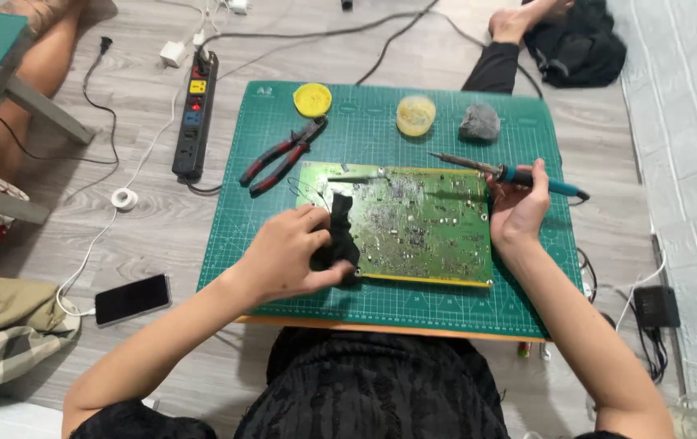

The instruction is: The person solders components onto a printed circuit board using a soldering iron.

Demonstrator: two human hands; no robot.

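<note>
A crumpled black cloth (337, 236) is pinched in the left hand (287, 254) and pressed on the left end of a green rectangular circuit board (413, 223), solder side up. The right hand (518, 207) is closed round the teal handle of a soldering iron (511, 173), tip pointing to 9 o'clock and held clear above the board's top edge. The board lies at the centre of a green gridded cutting mat (446, 301) covering the worktop.

Step in hand, as judged: the board face is being wiped while the iron is parked. A further pass would call for steady pressure and the hot tip kept off the cloth.

At 11 o'clock of the board, red-handled pliers (282, 156); at 12 o'clock, a yellow round tin (313, 99), a pale round tub (416, 115) and a grey wire-wool ball (479, 122). At 9 o'clock, on the floor, a black power strip (195, 114); at 8 o'clock, a dark phone (132, 299).
</note>
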